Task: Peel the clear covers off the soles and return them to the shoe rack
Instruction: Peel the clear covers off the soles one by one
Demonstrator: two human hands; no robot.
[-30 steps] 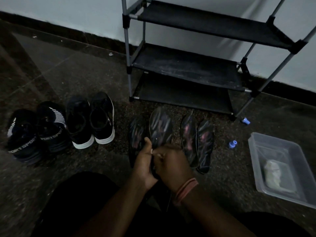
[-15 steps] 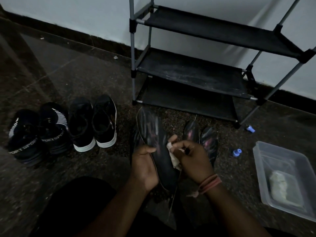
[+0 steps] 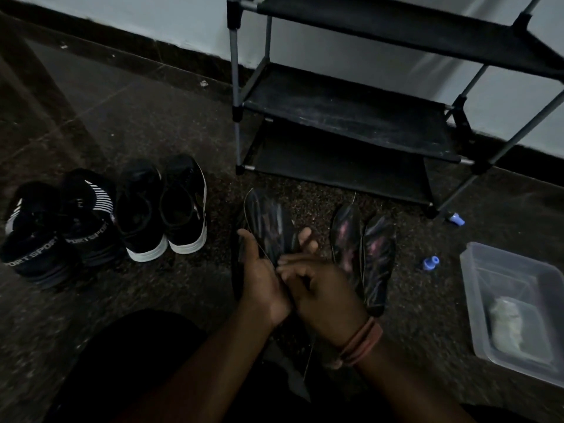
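Holding a covered sole upright over the floor just in front of the shoe rack, left hand grips its side w/ thumb across; right hand fingers curled at its lower edge, pinch unclear. Two more soles lie beside, toward rack's right.

Two shoe pairs left on dark floor; clear plastic tub right; blue caps nearby.
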